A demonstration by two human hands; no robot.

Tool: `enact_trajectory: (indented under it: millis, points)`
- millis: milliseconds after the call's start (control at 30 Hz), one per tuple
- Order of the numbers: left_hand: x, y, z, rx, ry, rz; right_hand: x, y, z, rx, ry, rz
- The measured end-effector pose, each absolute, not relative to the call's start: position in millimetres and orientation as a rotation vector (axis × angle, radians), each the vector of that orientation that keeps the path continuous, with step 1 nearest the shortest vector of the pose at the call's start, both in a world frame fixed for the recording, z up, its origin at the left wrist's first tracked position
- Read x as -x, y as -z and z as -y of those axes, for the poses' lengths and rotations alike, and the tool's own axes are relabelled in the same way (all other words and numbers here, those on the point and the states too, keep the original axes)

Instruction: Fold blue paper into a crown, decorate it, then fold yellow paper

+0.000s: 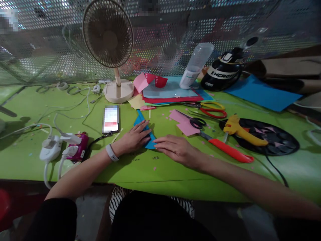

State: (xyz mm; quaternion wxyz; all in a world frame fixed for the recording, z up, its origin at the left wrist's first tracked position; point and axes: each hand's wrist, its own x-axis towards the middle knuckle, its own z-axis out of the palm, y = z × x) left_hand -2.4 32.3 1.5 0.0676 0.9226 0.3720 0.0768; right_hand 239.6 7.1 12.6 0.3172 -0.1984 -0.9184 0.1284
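A folded piece of blue paper (150, 144) lies on the green table in front of me, with a narrow strip of it reaching up and away. My left hand (134, 136) rests flat across the paper, its fingers stretched out and pressing it down; a pale band is around that wrist. At the paper's lower right corner, the fingertips of my right hand (179, 150) are brought together on the edge. The right thumb is mostly hidden. Pink paper pieces (187, 124) and black-handled scissors (198, 123) lie just beyond my right hand.
On the right are a red-handled cutter (230, 150), yellow glue gun (242, 132) on a black tray (286, 139), and yellow-red scissors (213, 108). Behind stand a fan (119, 90), paper stack (170, 92), clear bottle (195, 68) and black jug (222, 73). Left: phone (111, 118), plugs (51, 147), cables.
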Motion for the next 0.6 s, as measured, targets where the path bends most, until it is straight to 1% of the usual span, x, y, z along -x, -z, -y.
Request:
enact_trajectory:
  millis: [67,233,367,500,600]
  points:
    - [2,-1,-32,-2.764,-0.201,-1.126,-237,-8,-5,0.512,-0.369,2.367]
    - [3,1,-31,-2.768,-0.135,-1.098,-242,-3,-5,0.558,-0.565,2.33]
    - [2,3,-32,-2.772,-0.13,-1.096,-262,-4,-19,0.675,-0.501,2.566]
    - [2,2,-35,-2.754,-0.129,-1.09,-270,5,-29,0.931,-0.627,2.747]
    - [2,1,-36,-2.747,-0.127,-1.056,-263,14,-26,0.96,-0.686,2.738]
